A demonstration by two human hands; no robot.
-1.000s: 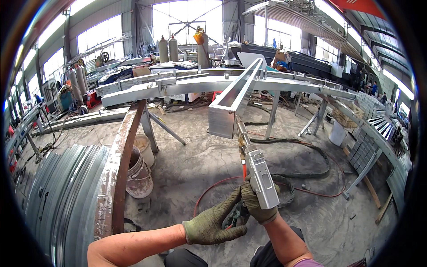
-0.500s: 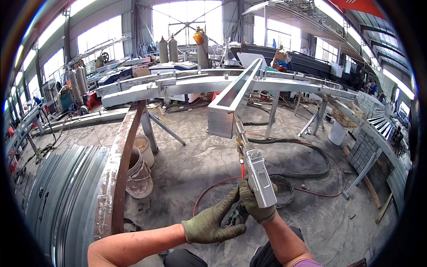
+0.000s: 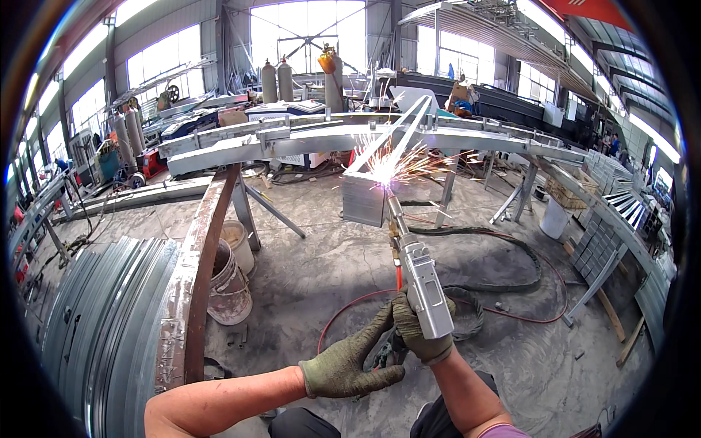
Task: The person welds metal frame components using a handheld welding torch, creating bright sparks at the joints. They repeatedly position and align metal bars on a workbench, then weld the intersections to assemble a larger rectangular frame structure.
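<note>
My right hand (image 3: 421,332), in a dark green knit glove, is wrapped around the grip of a silver handheld laser welding gun (image 3: 425,281). Its brass-and-metal nozzle touches the upper right corner of the near end of a square metal tube (image 3: 363,203), where a bright flash throws orange sparks (image 3: 387,169). Below the gun, my gloved left hand (image 3: 352,361) curls around the dark sheathed cable (image 3: 387,352) hanging from it, thumb up beside the right hand. The far part of the tube rests on the long metal beams.
Long silver beams (image 3: 292,146) cross ahead on stands. To the left lie a rusty steel beam (image 3: 191,277), metal strips (image 3: 109,321) and a stained bucket (image 3: 228,288). Hose and cable loop on the floor to the right, near a white bucket (image 3: 553,217) and stacked tubes (image 3: 600,244).
A bright flash and a spray of sparks have appeared at the nozzle tip on the tube's corner. Both hands and the gun stay almost in place.
</note>
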